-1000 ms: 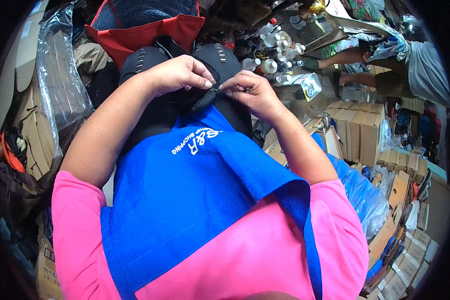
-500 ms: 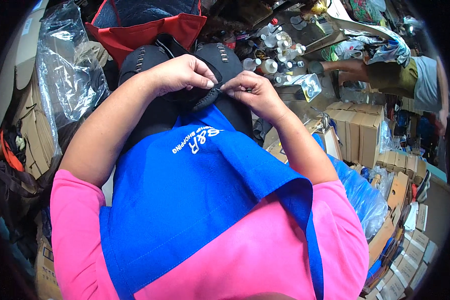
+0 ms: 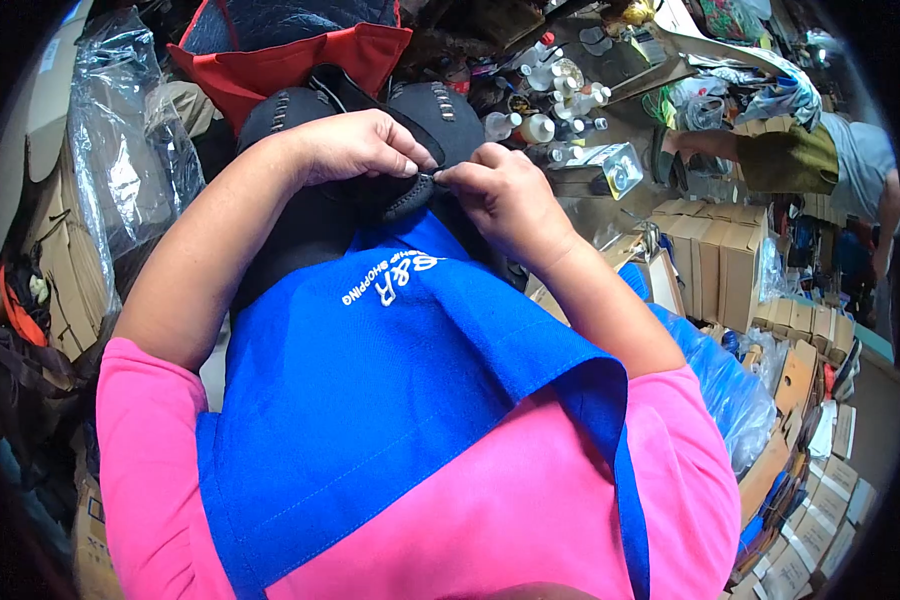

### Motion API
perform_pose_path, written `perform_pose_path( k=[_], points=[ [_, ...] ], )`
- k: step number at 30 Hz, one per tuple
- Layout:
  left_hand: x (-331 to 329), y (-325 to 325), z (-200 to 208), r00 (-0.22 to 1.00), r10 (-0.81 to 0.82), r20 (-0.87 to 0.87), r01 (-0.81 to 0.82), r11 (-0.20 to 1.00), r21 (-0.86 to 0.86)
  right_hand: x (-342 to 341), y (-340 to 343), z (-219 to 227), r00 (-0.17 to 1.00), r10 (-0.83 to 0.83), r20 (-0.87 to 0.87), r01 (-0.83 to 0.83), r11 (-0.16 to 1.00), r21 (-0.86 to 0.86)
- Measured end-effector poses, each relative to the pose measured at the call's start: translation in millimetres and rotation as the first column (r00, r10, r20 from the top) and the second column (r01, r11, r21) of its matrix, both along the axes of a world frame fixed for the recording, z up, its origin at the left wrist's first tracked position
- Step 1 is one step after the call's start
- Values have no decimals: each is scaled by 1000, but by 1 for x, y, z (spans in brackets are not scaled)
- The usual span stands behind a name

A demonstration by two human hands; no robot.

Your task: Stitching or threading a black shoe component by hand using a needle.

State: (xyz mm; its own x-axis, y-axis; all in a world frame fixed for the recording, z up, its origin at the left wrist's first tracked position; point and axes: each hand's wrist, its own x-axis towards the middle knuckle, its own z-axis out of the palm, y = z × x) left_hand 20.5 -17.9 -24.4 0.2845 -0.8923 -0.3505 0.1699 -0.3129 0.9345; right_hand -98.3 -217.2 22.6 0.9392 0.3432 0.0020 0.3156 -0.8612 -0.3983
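Note:
Over my lap, a black stitched piece, which looks like a shoe upper, is held between my hands. My left hand is closed, with thumb and fingertips pinching its upper edge. Close beside it, my right hand is closed in a pinch at the same edge; whatever is between those fingertips is too small to make out. A row of stitches runs along the piece's rim. Its underside is partly hidden by my hands. Below it, a blue apron with white lettering covers my lap and front.
A red bag with a silvery lining stands beyond my knees. Several bottles crowd the far right, near a clear plastic container. Brown boxes are stacked rightward. Another person in olive shorts stands there. Clear plastic wrap lies left.
My right hand has turned, its back now more upward and its fingers more curled, still by the black piece's edge. My left hand stays nearly in place. The other person's legs have shifted slightly.

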Motion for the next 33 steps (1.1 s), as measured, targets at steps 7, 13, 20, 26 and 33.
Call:
perform_pose_path(
  k=[7,13,20,26,33],
  points=[
    [4,-4,2,977,-127,172,132,991,-19,37,6,28,955,242,-171,-273,943,-188],
    [7,-11,-5,970,144,194,-133,989,-70,58,-17,7,899,280,-336,-235,957,168],
    [0,-9,-17,943,280,180,-272,960,-68,53,-3,-1,861,110,-496,3,975,222],
    [-58,24,28,531,396,749,-476,871,-124,42,-31,-12,774,45,-631,444,672,593],
    [-44,97,65,747,19,665,-402,810,428,23,-30,-44,982,-188,20,163,893,420]
  ],
)
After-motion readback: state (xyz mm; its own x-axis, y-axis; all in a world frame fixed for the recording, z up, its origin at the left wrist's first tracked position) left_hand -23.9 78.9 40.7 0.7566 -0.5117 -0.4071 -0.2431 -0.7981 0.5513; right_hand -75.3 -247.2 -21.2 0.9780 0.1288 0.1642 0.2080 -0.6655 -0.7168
